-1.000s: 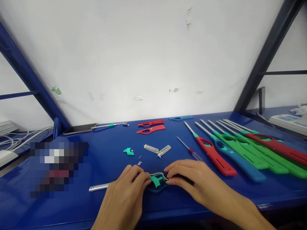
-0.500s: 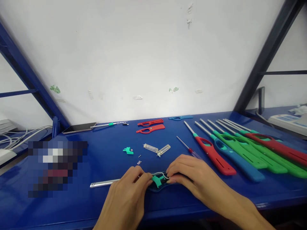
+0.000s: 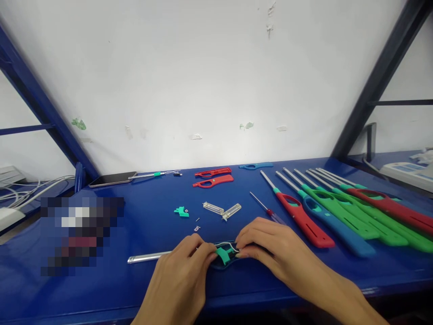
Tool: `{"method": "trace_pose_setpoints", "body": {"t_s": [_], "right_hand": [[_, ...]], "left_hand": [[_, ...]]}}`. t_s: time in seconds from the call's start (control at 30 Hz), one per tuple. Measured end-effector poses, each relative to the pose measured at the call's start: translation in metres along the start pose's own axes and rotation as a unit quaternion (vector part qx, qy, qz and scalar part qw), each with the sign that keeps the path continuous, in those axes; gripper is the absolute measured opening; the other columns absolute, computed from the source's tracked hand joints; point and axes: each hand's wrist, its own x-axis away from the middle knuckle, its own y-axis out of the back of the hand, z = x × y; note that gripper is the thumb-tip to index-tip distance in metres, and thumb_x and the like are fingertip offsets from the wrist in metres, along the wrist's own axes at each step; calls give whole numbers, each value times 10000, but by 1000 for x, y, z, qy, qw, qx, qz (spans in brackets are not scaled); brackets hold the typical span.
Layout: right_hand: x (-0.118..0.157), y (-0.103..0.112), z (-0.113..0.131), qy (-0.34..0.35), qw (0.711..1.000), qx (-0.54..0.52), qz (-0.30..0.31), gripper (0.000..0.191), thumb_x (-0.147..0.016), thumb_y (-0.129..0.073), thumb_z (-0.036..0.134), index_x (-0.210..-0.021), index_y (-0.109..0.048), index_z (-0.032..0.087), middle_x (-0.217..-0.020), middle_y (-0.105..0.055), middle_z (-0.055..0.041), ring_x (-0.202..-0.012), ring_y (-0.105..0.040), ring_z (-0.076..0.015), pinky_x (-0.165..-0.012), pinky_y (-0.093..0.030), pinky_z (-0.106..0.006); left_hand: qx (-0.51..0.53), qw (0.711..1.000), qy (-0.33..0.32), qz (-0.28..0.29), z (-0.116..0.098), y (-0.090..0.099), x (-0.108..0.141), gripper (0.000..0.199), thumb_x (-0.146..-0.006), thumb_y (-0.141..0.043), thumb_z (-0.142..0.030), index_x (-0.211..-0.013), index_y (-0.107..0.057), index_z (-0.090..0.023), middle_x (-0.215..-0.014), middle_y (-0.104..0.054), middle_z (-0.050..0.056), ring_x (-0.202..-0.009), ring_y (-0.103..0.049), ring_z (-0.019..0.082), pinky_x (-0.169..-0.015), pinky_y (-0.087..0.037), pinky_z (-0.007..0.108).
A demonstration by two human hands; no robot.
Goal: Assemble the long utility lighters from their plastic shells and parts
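An opened blue lighter shell [image 3: 220, 265] lies near the table's front edge, its metal tube [image 3: 145, 257] pointing left. Inside the shell sit a green trigger [image 3: 223, 256] and a white wire [image 3: 226, 244]. My left hand [image 3: 184, 266] is closed on the lighter where tube and shell meet, its fingertips at the trigger's left side. From the right, my right hand [image 3: 267, 243] pinches at the shell's other end beside the wire; its fingertips hide what they press there. Just beyond lie a loose green trigger [image 3: 181, 211], small metal bits [image 3: 197, 228] and two clear fuel tanks [image 3: 214, 208].
A screwdriver [image 3: 267, 208] lies right of centre. Several long-tube lighters [image 3: 301, 216] are lined up at the right. Red shell halves [image 3: 213, 181] and a blue shell half [image 3: 256, 166] rest near the wall. A phone [image 3: 113, 179] and a lighter tube assembly [image 3: 155, 174] lie back left.
The green trigger inside the shell has shifted and tilted slightly to the right. Both hands keep nearly the same place and grip.
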Motion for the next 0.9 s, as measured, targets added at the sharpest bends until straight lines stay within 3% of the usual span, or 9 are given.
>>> {"method": "trace_pose_setpoints", "body": {"t_s": [0.47,0.63,0.77,0.9], "right_hand": [[0,2,3,-6,1000,-14,-1,134,-1109,-603,280,-1032,-706,238,-1024,-752,-6,-929,-705,-165,-860,-559,-269],[-1,3,3,1,1000,-6,-13,131,-1096,-622,289,-1043,-730,238,-1032,-764,-24,-937,-721,-180,-864,-593,-281],[-2,2,1,7,1000,3,-15,114,-1091,-634,297,-1057,-730,247,-1070,-765,-21,-986,-719,-183,-909,-586,-289],[-1,1,2,-5,1000,14,-18,91,-1084,-652,283,-1063,-734,253,-1077,-764,-11,-993,-711,-183,-919,-568,-300]], "left_hand": [[11,1000,-3,0,-3,1,-1,489,-1184,-301,-270,-980,-742,-214,-826,-711,30,-660,-763,169,-606,-625,253],[15,999,-15,-30,-2,1,-2,415,-1172,-369,-253,-990,-740,-212,-849,-740,26,-641,-756,166,-578,-624,250],[32,998,-13,-48,1,1,-1,325,-1138,-429,-173,-1064,-742,-223,-925,-777,18,-730,-789,170,-674,-660,258],[31,999,-13,-26,5,-1,1,404,-1041,-415,-19,-1150,-738,-236,-1005,-784,21,-769,-797,166,-687,-666,258]]}}
